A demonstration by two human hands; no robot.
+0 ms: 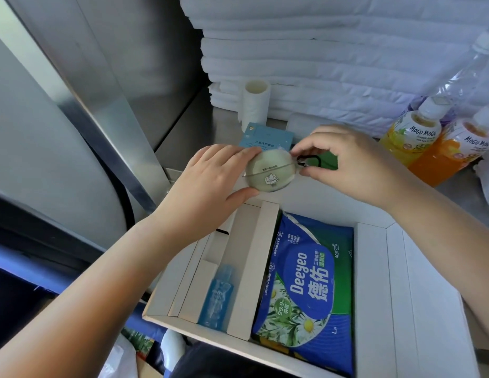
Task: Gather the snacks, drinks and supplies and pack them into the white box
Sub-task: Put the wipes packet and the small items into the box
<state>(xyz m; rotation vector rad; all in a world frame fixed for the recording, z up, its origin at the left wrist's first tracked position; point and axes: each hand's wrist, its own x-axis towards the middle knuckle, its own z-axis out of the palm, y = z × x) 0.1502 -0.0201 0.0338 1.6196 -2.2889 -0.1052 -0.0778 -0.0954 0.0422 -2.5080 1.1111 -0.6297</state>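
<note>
Fingers [238,154] of left hand [208,184] curl round a round pale case [269,170] from its left; right hand [355,162] pinches the black cord [303,159] on its right. Case hangs over far edge of white box [374,268], box below; wipes pack [306,282] fills 1 bay, left slot beyond blue pouch [216,296] looks free.

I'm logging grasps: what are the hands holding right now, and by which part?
Left hand grips the round pale case by its left rim; right hand pinches the black cord at its right edge.
</note>
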